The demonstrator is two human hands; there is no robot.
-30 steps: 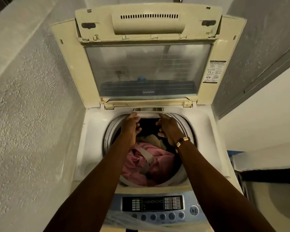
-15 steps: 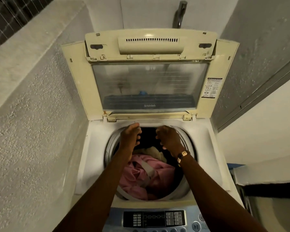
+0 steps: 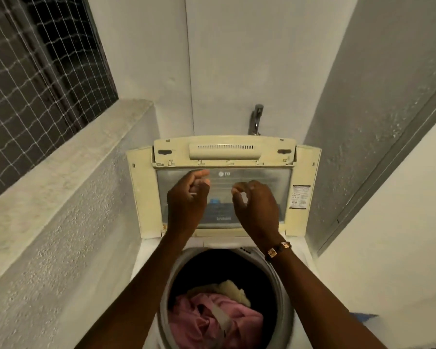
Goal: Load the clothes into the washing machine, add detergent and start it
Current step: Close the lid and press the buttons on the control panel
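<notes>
**Hands reaching for the raised lid**

Loading looking finished: pink and cream clothes (image 3: pixel 219 316) lying inside round grey drum (image 3: pixel 285 293). Hovering before yellowed plastic lid (image 3: pixel 305 192), left hand (image 3: pixel 186 197) and right hand (image 3: pixel 257 207), fingers loosely curled, holding nothing. Probably next: gripping lid's top edge, or fetching detergent, none showing.

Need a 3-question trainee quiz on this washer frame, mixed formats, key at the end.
1. True or false: the washer lid stands raised.
2. What lies in the drum? A) pink and cream clothes B) only water C) shoes
3. Fill in: the left hand and right hand, fingers loosely curled, are raised in front of the lid's ____ window.

Key: 1 true; 2 A; 3 clear
</notes>
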